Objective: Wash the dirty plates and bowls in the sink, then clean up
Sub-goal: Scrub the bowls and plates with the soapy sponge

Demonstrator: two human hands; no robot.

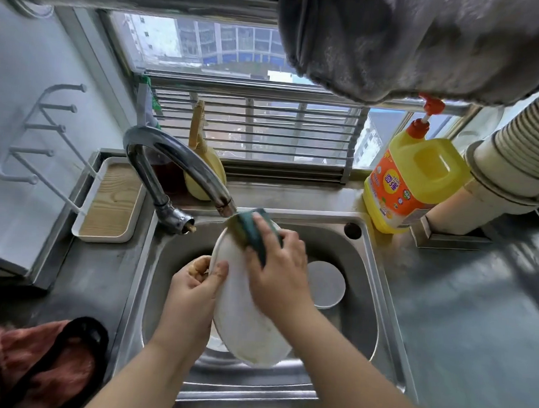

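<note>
We have the white plate (242, 315) tilted up on edge over the sink (380, 273), its long axis running from the rim nearest us up toward the faucet (176, 163). Our left hand (193, 290) pinches the left rim, thumb on the face, fingers behind. Our right hand (277, 267) is clasped around the green sponge (254, 231), pressing it against the far end of the plate, just under the spout. So the unscrubbed stretch lies back toward us from the right grip, and we judge the next stroke should pull down along that axis. A round drain cover (326, 284) lies in the basin just right of the plate. The detergent bottle (411, 187) stands on the table, well apart.
</note>
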